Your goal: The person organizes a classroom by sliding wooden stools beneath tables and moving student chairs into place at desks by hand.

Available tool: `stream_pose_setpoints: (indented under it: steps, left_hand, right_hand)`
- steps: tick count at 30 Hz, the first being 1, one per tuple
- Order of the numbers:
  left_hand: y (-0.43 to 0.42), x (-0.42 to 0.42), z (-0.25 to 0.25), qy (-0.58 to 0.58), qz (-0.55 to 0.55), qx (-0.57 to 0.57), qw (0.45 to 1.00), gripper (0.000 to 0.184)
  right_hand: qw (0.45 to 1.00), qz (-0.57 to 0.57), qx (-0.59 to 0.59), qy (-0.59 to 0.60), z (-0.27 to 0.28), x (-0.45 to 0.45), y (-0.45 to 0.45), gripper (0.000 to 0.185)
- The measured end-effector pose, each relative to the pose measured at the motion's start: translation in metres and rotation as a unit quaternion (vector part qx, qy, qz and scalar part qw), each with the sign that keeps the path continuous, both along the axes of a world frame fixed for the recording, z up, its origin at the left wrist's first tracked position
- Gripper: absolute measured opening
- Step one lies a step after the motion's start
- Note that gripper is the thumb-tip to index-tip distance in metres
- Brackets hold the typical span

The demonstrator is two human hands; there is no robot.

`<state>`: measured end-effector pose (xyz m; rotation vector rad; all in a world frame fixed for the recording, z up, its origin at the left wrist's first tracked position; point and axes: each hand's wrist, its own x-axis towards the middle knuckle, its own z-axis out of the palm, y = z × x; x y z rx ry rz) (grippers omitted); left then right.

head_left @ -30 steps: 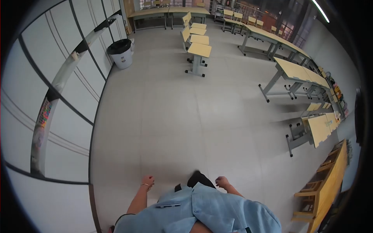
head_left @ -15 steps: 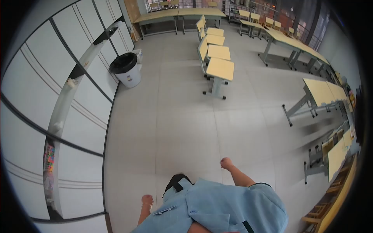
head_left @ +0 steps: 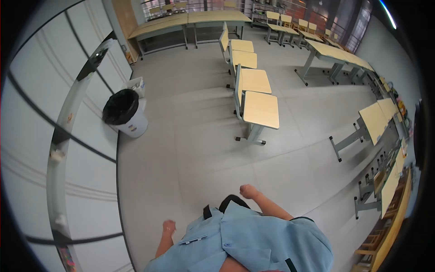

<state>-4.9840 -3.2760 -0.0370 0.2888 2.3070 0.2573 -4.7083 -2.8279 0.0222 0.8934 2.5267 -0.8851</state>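
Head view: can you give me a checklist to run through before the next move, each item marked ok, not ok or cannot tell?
1. Right hand in view: ok, out in front of the blue shirt.
2. Left hand sharp enough to read: not ok, it is blurred.
3. Both hands free of objects: cannot tell; nothing held shows, but the right looks curled and the left is blurred.
4. Right hand apart from the nearest chair: ok, floor shows between them.
5. Bin standing upright: ok, beside the white cabinets.
6. Black liner over the bin's rim: ok.
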Motion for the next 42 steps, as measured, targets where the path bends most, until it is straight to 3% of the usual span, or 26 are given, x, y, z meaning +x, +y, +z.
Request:
stream_pose_setpoints:
  steps: [1, 2, 4, 6, 8, 9, 11, 13, 17, 20, 23, 28, 31, 34, 35, 38, 42]
  left_hand:
    - [0.043, -0.040, 0.017, 0.106, 0.019, 0.064, 0.992, 0.020]
    - [0.088, -0.084, 0.031, 0.148, -0.037, 0.090, 0.984, 0.023]
    - [0.188, -0.165, 0.065, 0.184, -0.101, 0.145, 0.967, 0.027]
    - [0.288, -0.220, 0.088, 0.228, -0.094, 0.187, 0.951, 0.023]
    - [0.378, -0.263, 0.115, 0.192, -0.114, 0.264, 0.938, 0.026]
    - [0.425, -0.281, 0.115, 0.191, -0.132, 0.274, 0.933, 0.028]
    - [0.492, -0.310, 0.132, 0.195, -0.210, 0.247, 0.926, 0.035]
    - [0.555, -0.340, 0.150, 0.211, -0.287, 0.206, 0.911, 0.041]
    - [0.678, -0.379, 0.187, 0.256, -0.360, 0.259, 0.859, 0.053]
    - [0.788, -0.419, 0.200, 0.261, -0.448, 0.319, 0.793, 0.062]
    - [0.899, -0.434, 0.192, 0.270, -0.533, 0.337, 0.728, 0.071]
    - [1.076, -0.425, 0.199, 0.286, -0.641, 0.360, 0.614, 0.080]
    - [1.169, -0.413, 0.162, 0.331, -0.706, 0.378, 0.499, 0.071]
    - [1.226, -0.393, 0.154, 0.297, -0.776, 0.347, 0.435, 0.048]
    - [1.236, -0.398, 0.159, 0.228, -0.807, 0.378, 0.393, 0.022]
    - [1.262, -0.397, 0.139, 0.217, -0.863, 0.324, 0.322, 0.008]
    - [1.284, -0.343, 0.132, 0.175, -0.850, 0.373, 0.328, 0.007]
  right_hand:
    - [0.997, -0.051, 0.010, 0.052, 0.011, -0.017, 0.020, 0.023]
    - [0.989, -0.104, 0.022, 0.103, 0.023, -0.035, 0.040, 0.023]
    - [0.974, -0.181, 0.017, 0.137, 0.030, -0.070, 0.084, 0.024]
    - [0.952, -0.253, 0.023, 0.171, 0.035, -0.106, 0.125, 0.027]
    - [0.920, -0.322, 0.045, 0.219, 0.040, -0.155, 0.169, 0.030]
    - [0.920, -0.320, 0.046, 0.220, 0.038, -0.180, 0.200, 0.036]
    - [0.879, -0.303, 0.197, 0.310, 0.035, -0.233, 0.261, 0.045]
    - [0.840, -0.363, 0.206, 0.345, 0.095, -0.284, 0.303, 0.050]
    - [0.863, -0.368, 0.254, 0.235, 0.150, -0.363, 0.386, 0.055]
    - [0.846, -0.379, 0.342, 0.151, 0.148, -0.402, 0.438, 0.053]
    - [0.842, -0.454, 0.286, 0.051, 0.101, -0.417, 0.476, 0.052]
    - [0.848, -0.486, 0.211, 0.026, 0.086, -0.407, 0.492, 0.035]
    - [0.843, -0.493, 0.208, 0.056, 0.081, -0.404, 0.492, 0.027]
    - [0.842, -0.500, 0.177, 0.094, 0.106, -0.398, 0.496, 0.027]
    - [0.841, -0.502, 0.171, 0.107, 0.108, -0.393, 0.499, 0.027]
    - [0.825, -0.526, 0.167, 0.123, 0.090, -0.368, 0.503, 0.034]
    - [0.829, -0.521, 0.167, 0.119, 0.087, -0.310, 0.533, 0.040]
